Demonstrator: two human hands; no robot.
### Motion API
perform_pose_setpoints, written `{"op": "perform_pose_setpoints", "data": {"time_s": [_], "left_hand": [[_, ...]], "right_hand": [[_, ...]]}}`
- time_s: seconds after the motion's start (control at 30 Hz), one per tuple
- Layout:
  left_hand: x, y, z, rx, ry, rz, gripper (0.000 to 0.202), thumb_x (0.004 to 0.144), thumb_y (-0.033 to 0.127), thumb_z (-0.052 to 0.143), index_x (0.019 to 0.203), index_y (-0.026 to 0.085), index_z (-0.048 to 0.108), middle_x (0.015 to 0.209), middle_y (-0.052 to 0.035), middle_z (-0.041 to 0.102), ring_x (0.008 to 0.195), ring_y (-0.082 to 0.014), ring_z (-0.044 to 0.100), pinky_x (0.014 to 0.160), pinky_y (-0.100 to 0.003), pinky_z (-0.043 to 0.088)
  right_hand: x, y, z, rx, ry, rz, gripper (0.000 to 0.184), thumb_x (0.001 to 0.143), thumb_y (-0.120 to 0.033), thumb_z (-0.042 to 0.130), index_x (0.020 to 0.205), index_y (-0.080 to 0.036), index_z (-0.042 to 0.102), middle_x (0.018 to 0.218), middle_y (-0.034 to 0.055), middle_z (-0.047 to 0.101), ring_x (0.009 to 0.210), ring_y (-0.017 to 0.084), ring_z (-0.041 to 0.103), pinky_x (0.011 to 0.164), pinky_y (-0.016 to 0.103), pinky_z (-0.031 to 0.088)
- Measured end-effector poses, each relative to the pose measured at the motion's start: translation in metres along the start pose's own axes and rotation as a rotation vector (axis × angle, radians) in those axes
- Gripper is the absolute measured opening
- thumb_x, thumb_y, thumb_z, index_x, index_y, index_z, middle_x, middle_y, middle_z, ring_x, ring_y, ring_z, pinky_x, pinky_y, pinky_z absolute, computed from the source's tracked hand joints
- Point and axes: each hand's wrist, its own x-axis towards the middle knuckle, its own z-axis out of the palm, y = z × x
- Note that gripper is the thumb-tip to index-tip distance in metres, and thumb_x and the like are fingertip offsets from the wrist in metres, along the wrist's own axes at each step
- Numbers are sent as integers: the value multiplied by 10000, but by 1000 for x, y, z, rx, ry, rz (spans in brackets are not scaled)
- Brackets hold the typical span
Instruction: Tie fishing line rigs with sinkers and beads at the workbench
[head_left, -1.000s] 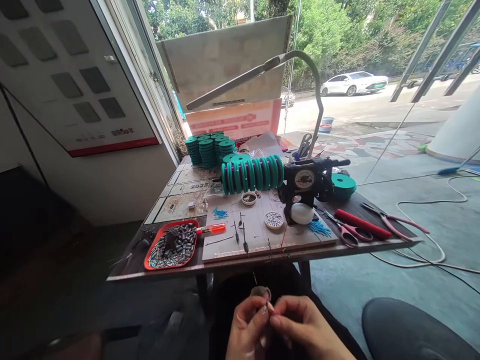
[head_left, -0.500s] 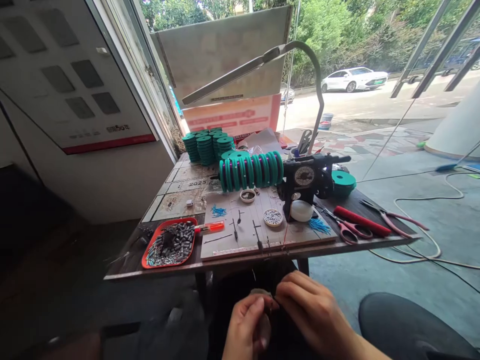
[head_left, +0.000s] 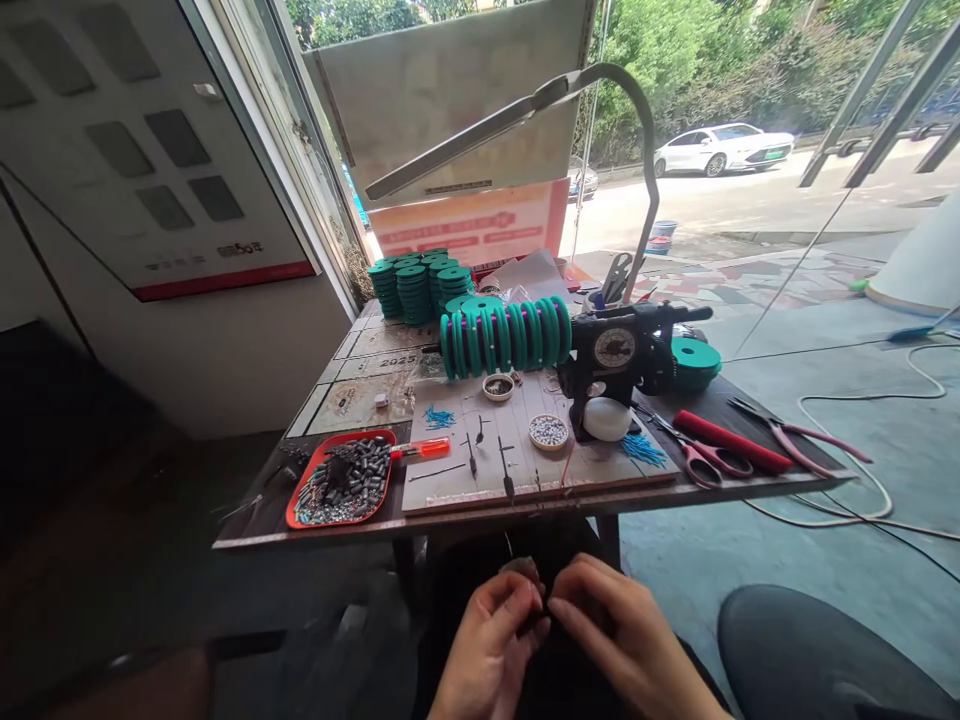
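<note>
Low in front of the table edge, my left hand (head_left: 491, 640) is closed in a pinch, thumb against index finger. What it pinches is too small and dark to make out. Just right of it, my right hand (head_left: 626, 630) is also closed, thumb and fingertips together, and anything between them is hidden. A small gap separates the two sets of fingertips. A thin pale sliver (head_left: 508, 543) shows above the left fingers. Nearest on the table is a pale board (head_left: 450, 497) with dark weighted stems (head_left: 508, 484), blue slivers (head_left: 439, 417) and a dish of small beads (head_left: 548, 432).
A red tray (head_left: 291, 515) of dark metal weights stands left, beside an orange-handled tool (head_left: 427, 448). Behind the board, teal foam spools (head_left: 506, 335) sit on a black winding machine (head_left: 615, 350). Scissors (head_left: 705, 468), a red tube (head_left: 731, 441) and pliers (head_left: 799, 440) lie right.
My fingertips have drawn slightly apart; the right fingers moved off the left ones. The whole view has shifted a little. The dark stem nearest the table's front edge lies farther left on the board.
</note>
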Motion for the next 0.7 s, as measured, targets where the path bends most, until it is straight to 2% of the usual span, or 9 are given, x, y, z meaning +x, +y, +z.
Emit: {"op": "perform_pose_setpoints", "data": {"time_s": [0.1,0.17,0.2,0.23,0.3,0.37,0.43,0.53,0.7], "left_hand": [[0,-3,0,-8,-9,8,316,470,333,857,518,121,626,836,-31,534,738,-96,475,700,-219,405],[0,-3,0,5,-18,12,330,482,366,848,525,127,625,809,-27,527,717,-94,466,697,-221,396],[1,-3,-1,18,-17,20,343,478,381,848,528,127,622,815,-28,528,727,-95,466,707,-220,395],[1,-1,-1,37,-12,32,355,472,390,848,531,126,618,824,-29,530,747,-97,466,722,-215,394],[1,3,-2,89,6,50,376,457,391,853,540,121,604,817,-25,523,777,-94,459,734,-198,386],[0,9,-2,155,12,26,392,456,383,854,571,117,590,758,-14,503,751,-86,448,702,-190,374],[-2,15,-2,235,-6,-24,402,491,379,841,607,111,565,692,-3,478,685,-76,425,645,-190,349],[-5,23,0,353,-68,-86,430,546,406,807,607,107,503,602,14,431,581,-57,372,564,-190,277],[-2,32,-4,483,-112,-99,437,582,452,755,625,104,494,579,9,443,521,-50,378,527,-204,187]], "right_hand": [[-11,4,17,205,-50,181,228,821,-337,588,814,-110,604,698,49,603,599,125,556,540,201,450],[-14,6,25,285,-43,258,224,813,-318,597,856,-102,630,749,67,647,655,148,602,588,212,482],[-14,7,26,268,-21,244,191,828,-289,578,842,-107,637,748,62,654,658,144,609,592,203,482],[-13,8,26,202,16,184,165,849,-250,549,807,-115,635,721,49,646,637,130,603,576,188,469],[-8,8,19,-42,106,-43,174,878,-168,493,758,-128,612,660,26,599,580,106,557,535,181,423],[-2,8,9,-329,189,-300,187,885,-97,452,744,-139,568,613,12,527,541,109,478,527,217,364],[4,8,0,-519,223,-475,187,893,-67,423,765,-142,538,593,8,482,539,126,412,545,256,310],[12,9,-5,-571,177,-578,163,914,-73,402,819,-132,520,595,9,472,549,135,375,551,275,256],[16,12,-3,-590,155,-635,182,924,-77,392,798,-129,512,587,9,459,543,135,354,550,277,224]]}}
